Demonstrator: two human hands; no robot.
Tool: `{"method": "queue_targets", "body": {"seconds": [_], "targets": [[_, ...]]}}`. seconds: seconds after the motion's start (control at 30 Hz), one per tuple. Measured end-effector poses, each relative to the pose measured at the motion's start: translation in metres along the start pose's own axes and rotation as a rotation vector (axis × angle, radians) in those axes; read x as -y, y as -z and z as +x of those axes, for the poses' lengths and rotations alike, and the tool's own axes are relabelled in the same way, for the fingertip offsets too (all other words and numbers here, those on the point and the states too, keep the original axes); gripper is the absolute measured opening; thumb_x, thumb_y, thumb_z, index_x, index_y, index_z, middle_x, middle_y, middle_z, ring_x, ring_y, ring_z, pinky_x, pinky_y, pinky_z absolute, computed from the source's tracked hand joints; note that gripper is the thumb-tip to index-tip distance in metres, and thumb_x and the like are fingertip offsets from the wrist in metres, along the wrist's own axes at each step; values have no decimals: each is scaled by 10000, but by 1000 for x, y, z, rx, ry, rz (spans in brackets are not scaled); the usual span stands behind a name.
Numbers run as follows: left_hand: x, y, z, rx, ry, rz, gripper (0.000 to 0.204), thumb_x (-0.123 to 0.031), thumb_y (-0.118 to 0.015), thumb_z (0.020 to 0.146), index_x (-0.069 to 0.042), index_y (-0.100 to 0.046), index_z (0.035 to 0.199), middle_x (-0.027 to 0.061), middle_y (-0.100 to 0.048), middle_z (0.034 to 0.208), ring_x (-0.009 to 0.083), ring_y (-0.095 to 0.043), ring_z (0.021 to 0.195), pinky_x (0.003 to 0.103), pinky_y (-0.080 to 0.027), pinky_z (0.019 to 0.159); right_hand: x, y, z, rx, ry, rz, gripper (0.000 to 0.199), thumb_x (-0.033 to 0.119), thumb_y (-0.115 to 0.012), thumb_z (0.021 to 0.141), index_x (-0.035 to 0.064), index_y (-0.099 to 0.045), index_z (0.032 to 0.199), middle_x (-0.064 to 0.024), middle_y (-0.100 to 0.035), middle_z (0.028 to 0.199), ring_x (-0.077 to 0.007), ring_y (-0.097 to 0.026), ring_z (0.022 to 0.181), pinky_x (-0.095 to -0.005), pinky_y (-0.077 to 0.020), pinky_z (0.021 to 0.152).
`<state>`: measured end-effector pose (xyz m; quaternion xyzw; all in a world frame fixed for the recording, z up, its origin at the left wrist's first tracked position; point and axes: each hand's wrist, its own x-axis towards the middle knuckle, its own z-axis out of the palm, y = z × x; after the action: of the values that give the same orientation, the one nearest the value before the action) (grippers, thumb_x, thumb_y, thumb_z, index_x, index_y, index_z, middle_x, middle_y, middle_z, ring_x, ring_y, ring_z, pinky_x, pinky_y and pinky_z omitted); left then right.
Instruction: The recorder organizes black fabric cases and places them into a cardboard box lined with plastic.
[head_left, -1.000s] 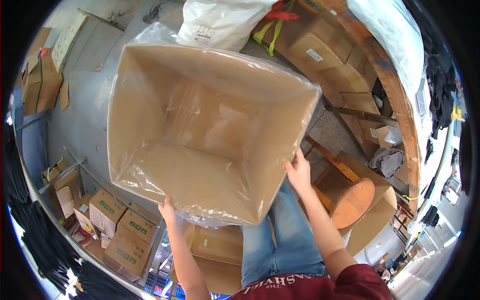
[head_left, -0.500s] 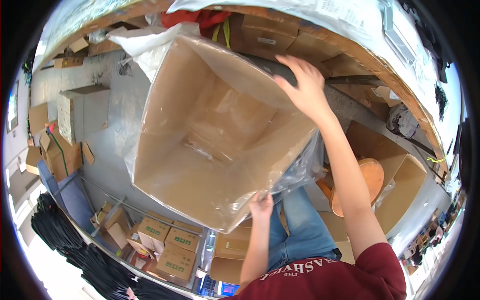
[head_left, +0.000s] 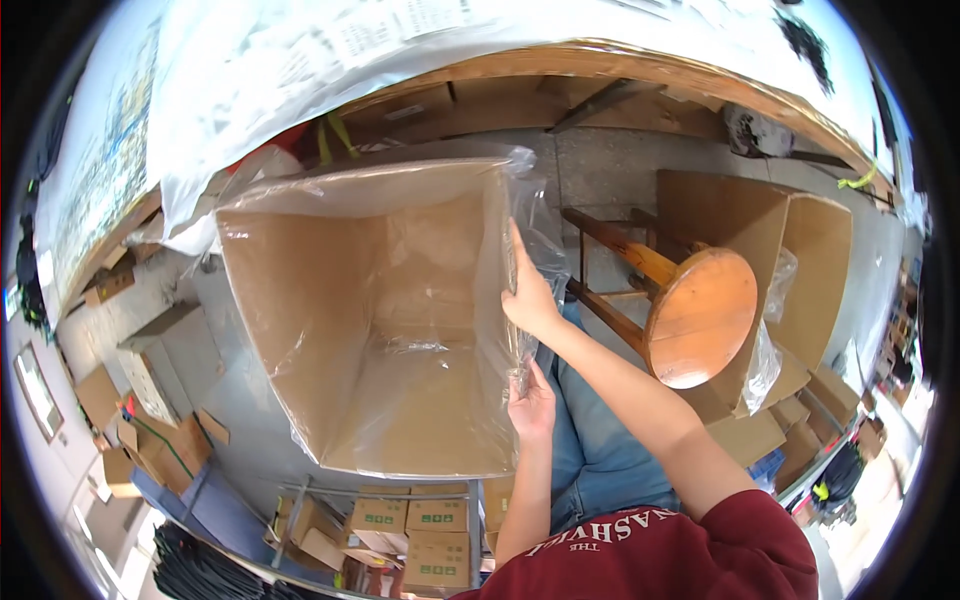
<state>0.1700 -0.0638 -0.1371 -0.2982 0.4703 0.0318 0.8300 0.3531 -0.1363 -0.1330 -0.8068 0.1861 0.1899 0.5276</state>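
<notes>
Clock: I read it with the big carton at the centre and the covered table at twelve.
Big carton: it stood before the person, a little to the left of the legs in blue jeans, mouth turned up towards the head and brown walls showing inside.
Clear film: it lined the carton, wrapped over the rim, and hung in loose folds outside the wall at two o'clock.
Right hand: near three o'clock, the right hand lay unfolded along the film-covered edge, fingers straight, thumb standing apart from them.
Left hand: at four o'clock, just below the other, the left hand was closed, pinching gathered film at the same edge; whether it had cardboard too, I couldn't tell.
Stool: a round-seated wooden stool was at three o'clock, its legs leading back towards the carton.
Second carton: another large carton lay beyond the stool, mouth showing, film trailing from its edge.
Small cartons: at six o'clock, several small cartons with green marks sat together.
Dark cloth: a black pile lay at seven.
</notes>
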Motion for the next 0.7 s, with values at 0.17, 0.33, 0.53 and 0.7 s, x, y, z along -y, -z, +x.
{"method": "queue_targets", "body": {"seconds": [0.17,0.33,0.53,0.7], "targets": [[-13,8,-19,-55,-25,-8,330,-97,-388,958,116,-507,1180,212,-552,1236,289,-518,1185,384,-414,1053,-3,-4,-23,104,-38,13,1034,-63,-498,656,274,24,1482,-266,-331,1418,-449,-529,1092,-406,-460,932],[-24,14,-27,-45,12,-11,353,-137,-380,969,102,-480,1208,218,-526,1260,292,-499,1200,389,-398,1063,-11,-6,-32,110,-11,-17,1034,-42,-520,657,265,20,1484,-270,-367,1396,-444,-535,1089,-401,-466,919],[12,-30,-5,-112,68,178,431,-243,-400,969,60,-421,1276,231,-457,1314,329,-429,1254,427,-357,1076,-20,21,1,112,10,-74,1006,147,-625,703,191,-2,1491,-245,-385,1399,-403,-469,1200,-383,-400,979],[1,-51,15,-105,57,-15,510,-331,-392,960,90,-439,1244,237,-480,1283,351,-454,1220,452,-380,1051,-1,105,-21,-297,96,-398,924,228,-662,675,98,-181,1454,-233,-540,1226,-382,-552,1081,-424,-447,889]]}}
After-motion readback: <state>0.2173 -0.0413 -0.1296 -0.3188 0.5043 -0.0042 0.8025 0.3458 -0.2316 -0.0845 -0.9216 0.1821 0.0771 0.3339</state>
